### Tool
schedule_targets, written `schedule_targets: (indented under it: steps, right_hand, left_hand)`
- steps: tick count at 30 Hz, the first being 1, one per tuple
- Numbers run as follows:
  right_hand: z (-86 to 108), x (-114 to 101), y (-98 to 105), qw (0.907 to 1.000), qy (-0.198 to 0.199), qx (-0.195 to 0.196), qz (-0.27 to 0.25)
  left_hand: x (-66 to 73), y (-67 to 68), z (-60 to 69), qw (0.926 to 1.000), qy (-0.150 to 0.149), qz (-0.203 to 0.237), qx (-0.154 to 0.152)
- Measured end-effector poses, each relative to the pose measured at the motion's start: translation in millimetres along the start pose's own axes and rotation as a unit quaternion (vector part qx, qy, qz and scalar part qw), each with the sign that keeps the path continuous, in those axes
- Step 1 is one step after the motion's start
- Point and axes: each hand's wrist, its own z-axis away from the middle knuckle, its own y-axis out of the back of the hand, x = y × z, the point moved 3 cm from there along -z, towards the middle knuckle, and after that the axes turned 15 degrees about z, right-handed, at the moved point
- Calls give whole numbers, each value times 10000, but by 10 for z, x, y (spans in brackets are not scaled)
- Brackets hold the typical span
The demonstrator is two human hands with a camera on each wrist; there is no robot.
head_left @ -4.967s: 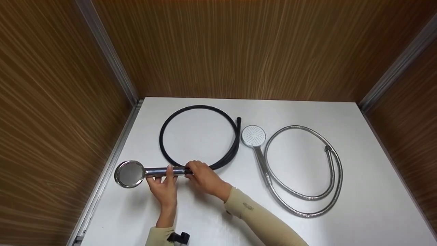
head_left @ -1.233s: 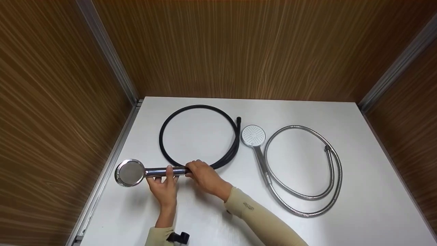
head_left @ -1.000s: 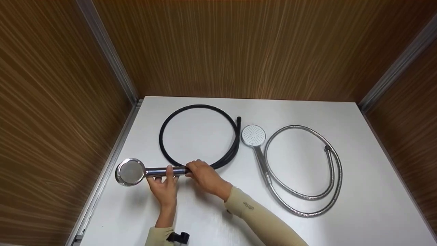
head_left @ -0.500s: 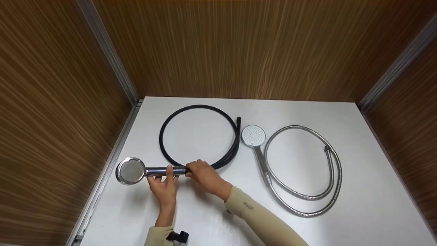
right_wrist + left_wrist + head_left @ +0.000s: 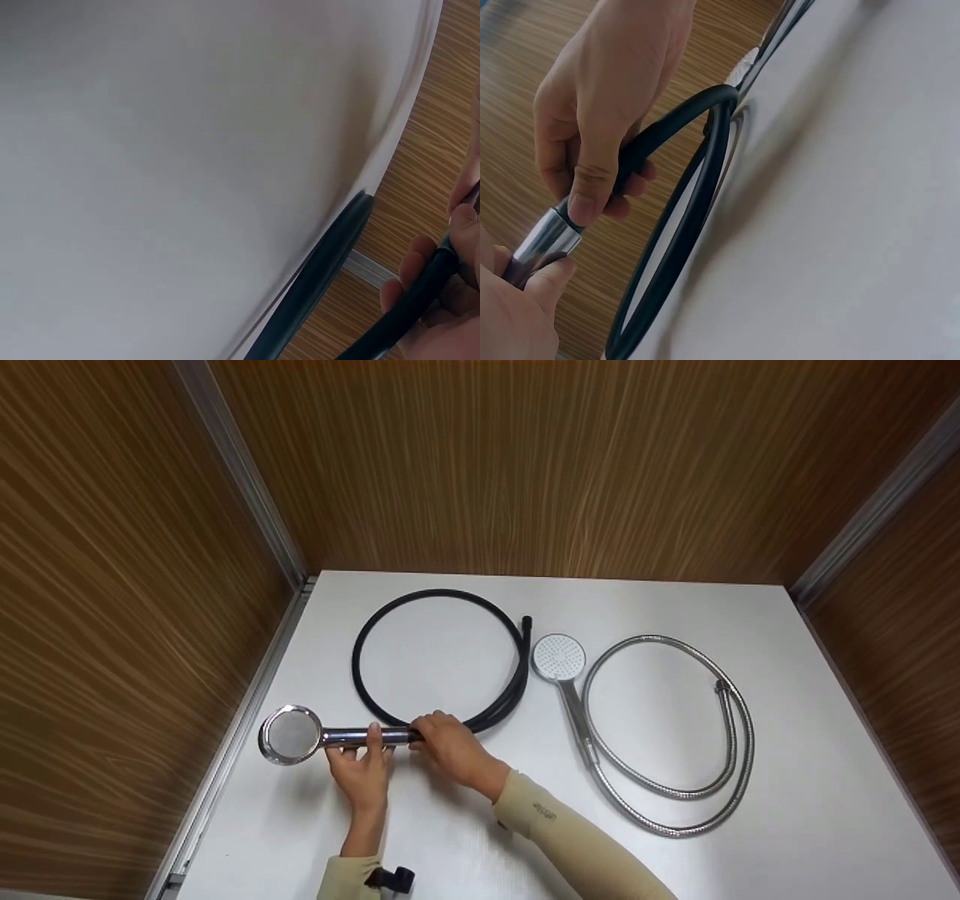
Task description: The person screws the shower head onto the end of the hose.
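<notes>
Low at the left in the head view, my left hand (image 5: 364, 780) holds a chrome handheld shower head (image 5: 291, 735) by its handle, thumb across the top. The round face points up, with the handle lying roughly level. At the handle's right end, my right hand (image 5: 454, 750) grips the end of a black shower hose (image 5: 356, 664). In the left wrist view the right fingers and thumb (image 5: 581, 202) curl round the hose, right against the chrome handle end (image 5: 551, 240). The joint itself is partly hidden by the fingers. The hose's remaining length loops on the white table.
Right of the black hose lies a second shower head (image 5: 559, 658) with a white nozzle face, joined to a coiled silver metal hose (image 5: 675, 832). Wood-grain panels (image 5: 480, 472) enclose the white table (image 5: 817, 780) at the back and both sides.
The shower head's round end has shifted slightly up and to the right, its face tilting a little. Both hands keep their holds in nearly the same place.
</notes>
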Motion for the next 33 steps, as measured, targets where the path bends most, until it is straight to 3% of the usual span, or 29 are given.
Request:
schedule_targets:
  steps: [6, 17, 25, 33]
  right_hand:
    - [-8, -5, -1, 9994, 152, 17, 319]
    - [-2, -18, -98, 9991, -203, -296, 226]
    - [40, -9, -170, 9975, -285, -653, -4]
    - [34, 22, -195, 9961, -381, -775, -187]
  left_hand:
    - [-15, 24, -9, 9999, 110, -26, 16]
    - [-71, 76, -68, 9999, 15, -155, 50]
    - [-142, 212, -100, 9957, 567, -607, 416]
    - [-156, 271, -122, 9913, 1034, -693, 419]
